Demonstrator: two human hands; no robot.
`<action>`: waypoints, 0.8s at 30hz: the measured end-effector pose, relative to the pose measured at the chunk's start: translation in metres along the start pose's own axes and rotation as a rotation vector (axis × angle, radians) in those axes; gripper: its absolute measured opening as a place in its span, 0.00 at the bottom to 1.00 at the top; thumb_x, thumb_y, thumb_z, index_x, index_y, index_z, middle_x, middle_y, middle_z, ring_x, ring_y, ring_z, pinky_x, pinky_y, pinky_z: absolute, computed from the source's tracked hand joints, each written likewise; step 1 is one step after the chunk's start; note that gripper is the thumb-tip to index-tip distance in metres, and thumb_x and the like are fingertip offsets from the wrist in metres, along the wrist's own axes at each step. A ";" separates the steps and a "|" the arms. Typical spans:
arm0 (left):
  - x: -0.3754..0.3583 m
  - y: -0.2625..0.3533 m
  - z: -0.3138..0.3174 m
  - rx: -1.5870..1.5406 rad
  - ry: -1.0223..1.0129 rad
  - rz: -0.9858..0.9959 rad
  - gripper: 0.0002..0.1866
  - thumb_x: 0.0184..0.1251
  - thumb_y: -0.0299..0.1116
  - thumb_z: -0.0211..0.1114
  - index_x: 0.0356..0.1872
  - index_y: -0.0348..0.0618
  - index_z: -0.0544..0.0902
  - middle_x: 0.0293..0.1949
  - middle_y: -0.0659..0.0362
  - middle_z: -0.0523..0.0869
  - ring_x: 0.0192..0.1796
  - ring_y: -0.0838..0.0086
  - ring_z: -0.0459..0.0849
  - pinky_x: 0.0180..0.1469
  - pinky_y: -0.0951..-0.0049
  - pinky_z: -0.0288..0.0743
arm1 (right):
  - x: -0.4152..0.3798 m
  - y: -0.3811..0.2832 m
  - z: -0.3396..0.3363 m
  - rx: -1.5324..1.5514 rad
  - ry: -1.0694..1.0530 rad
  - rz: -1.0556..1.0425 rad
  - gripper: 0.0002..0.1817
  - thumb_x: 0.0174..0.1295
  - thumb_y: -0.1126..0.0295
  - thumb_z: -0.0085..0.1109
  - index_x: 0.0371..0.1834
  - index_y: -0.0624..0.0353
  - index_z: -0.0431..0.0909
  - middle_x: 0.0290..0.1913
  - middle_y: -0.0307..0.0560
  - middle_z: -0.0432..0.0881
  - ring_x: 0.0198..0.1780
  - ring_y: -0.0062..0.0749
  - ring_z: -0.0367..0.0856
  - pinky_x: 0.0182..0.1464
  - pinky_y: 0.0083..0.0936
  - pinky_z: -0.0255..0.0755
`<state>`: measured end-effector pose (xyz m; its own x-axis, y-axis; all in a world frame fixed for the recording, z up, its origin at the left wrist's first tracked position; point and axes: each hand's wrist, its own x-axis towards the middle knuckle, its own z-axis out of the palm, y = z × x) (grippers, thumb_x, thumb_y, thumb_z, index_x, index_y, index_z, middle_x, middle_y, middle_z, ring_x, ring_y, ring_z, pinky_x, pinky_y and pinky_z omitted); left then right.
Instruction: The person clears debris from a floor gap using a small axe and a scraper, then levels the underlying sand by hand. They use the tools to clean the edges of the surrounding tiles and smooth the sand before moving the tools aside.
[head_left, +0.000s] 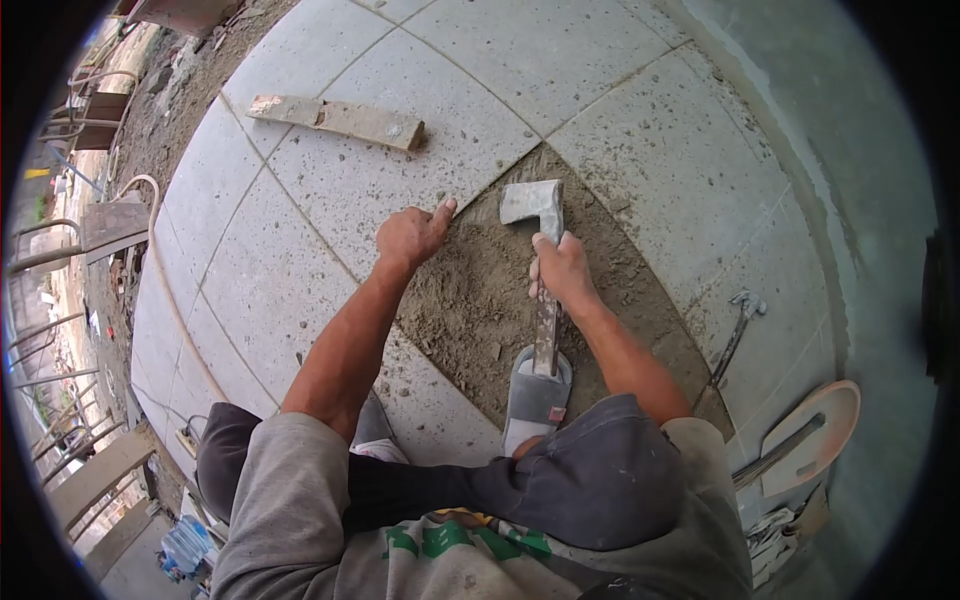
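A hatchet (546,325) with a worn, mortar-smeared handle is gripped near its head by my right hand (563,270). Its grey metal head points left over a bed of loose sandy mortar (465,300), and the handle end reaches down to my slippered foot (540,400). My left hand (412,238) is closed, its fingertips at the edge of a grey floor tile (400,165) beside the mortar. Whatever those fingers pinch, if anything, is too small to make out. Mortar crumbs lie scattered over the tiles around both hands.
A wooden block (365,122) lies on the tiles ahead. To the right are a claw hammer (738,325) and an orange-edged plastering float (815,435) near the wall (870,250). A hose (155,235) runs along the left, where boards and metal bars stand beyond the tiles.
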<state>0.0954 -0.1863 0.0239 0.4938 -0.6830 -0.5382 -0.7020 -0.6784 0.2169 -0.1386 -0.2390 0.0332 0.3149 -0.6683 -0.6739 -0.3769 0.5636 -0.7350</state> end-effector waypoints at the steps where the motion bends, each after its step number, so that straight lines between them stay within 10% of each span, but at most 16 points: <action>1: 0.001 0.000 -0.002 0.000 0.008 0.013 0.44 0.66 0.74 0.43 0.31 0.38 0.89 0.32 0.38 0.87 0.41 0.44 0.86 0.46 0.50 0.77 | 0.000 0.004 -0.005 0.010 0.001 -0.004 0.14 0.70 0.60 0.50 0.38 0.62 0.70 0.21 0.44 0.76 0.13 0.29 0.74 0.16 0.27 0.68; 9: 0.002 -0.004 0.003 0.013 0.019 0.017 0.43 0.66 0.73 0.43 0.30 0.39 0.89 0.31 0.40 0.87 0.39 0.46 0.87 0.46 0.51 0.77 | 0.006 -0.019 -0.021 0.243 0.329 -0.222 0.16 0.69 0.59 0.51 0.42 0.65 0.70 0.20 0.44 0.76 0.14 0.31 0.75 0.17 0.27 0.69; 16: 0.010 -0.003 -0.005 0.040 -0.012 0.036 0.41 0.67 0.72 0.45 0.32 0.40 0.90 0.34 0.42 0.88 0.41 0.46 0.87 0.47 0.52 0.77 | -0.008 -0.010 -0.018 -0.003 0.041 -0.069 0.16 0.69 0.60 0.52 0.41 0.65 0.70 0.19 0.45 0.76 0.13 0.31 0.76 0.17 0.27 0.69; 24: 0.052 0.038 0.008 0.007 0.237 0.433 0.28 0.76 0.56 0.46 0.62 0.47 0.80 0.56 0.40 0.82 0.58 0.49 0.81 0.68 0.57 0.68 | 0.011 -0.024 -0.023 0.160 0.333 -0.249 0.16 0.71 0.60 0.50 0.40 0.65 0.68 0.20 0.44 0.76 0.14 0.30 0.75 0.18 0.28 0.71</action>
<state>0.0904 -0.2452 -0.0027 0.2584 -0.9452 -0.1996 -0.8716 -0.3173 0.3738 -0.1459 -0.2706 0.0452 0.0718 -0.8984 -0.4333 -0.1772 0.4160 -0.8919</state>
